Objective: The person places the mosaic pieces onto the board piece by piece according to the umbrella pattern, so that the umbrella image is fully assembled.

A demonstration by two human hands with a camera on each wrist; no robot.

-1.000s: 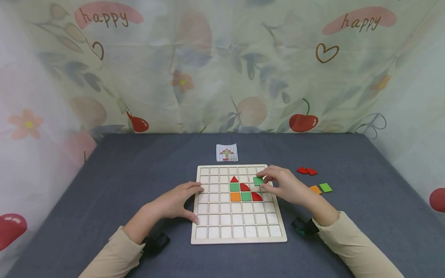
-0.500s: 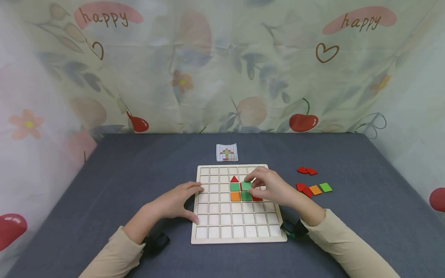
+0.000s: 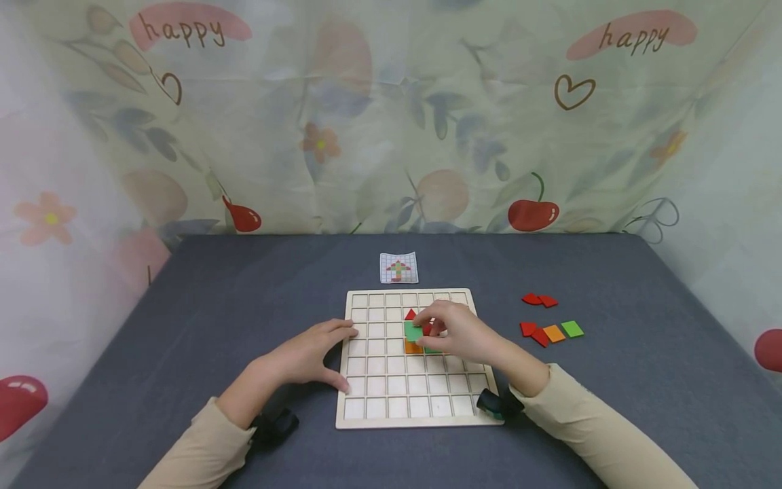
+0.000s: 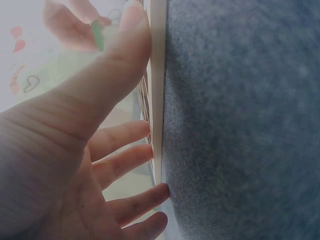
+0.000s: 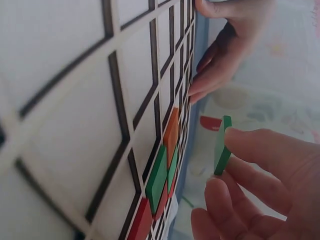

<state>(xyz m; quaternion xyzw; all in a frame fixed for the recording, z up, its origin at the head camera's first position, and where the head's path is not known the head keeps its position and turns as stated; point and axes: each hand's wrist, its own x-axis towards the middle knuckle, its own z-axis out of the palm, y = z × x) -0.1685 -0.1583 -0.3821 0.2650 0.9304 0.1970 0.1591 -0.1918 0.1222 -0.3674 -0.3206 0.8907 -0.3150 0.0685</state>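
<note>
My right hand [image 3: 461, 333] pinches a green square tile [image 5: 222, 145] between thumb and fingers, above the wooden grid board [image 3: 421, 407]. In the right wrist view the tile is raised off the board and tilted on edge. Seated in the grid are an orange square tile [image 5: 171, 135], a green square tile [image 5: 157, 177] and a red tile [image 5: 140, 220]. A red triangle tile [image 3: 411, 314] shows just behind the right fingertips; the hand hides part of the pattern. My left hand [image 3: 314, 353] rests with spread fingers and thumb touching the board's left edge.
A small pattern card [image 3: 399, 268] lies behind the board. Right of the board are loose red tiles [image 3: 540, 337], an orange tile [image 3: 554, 333], a light green tile [image 3: 572, 329] and further red tiles [image 3: 540, 300]. A printed curtain [image 3: 391, 122] hangs behind the dark table [image 3: 244, 272].
My right hand has carried the green tile leftward across the board, from the right columns to over the middle of the pattern. The left hand has stayed at the board's left edge.
</note>
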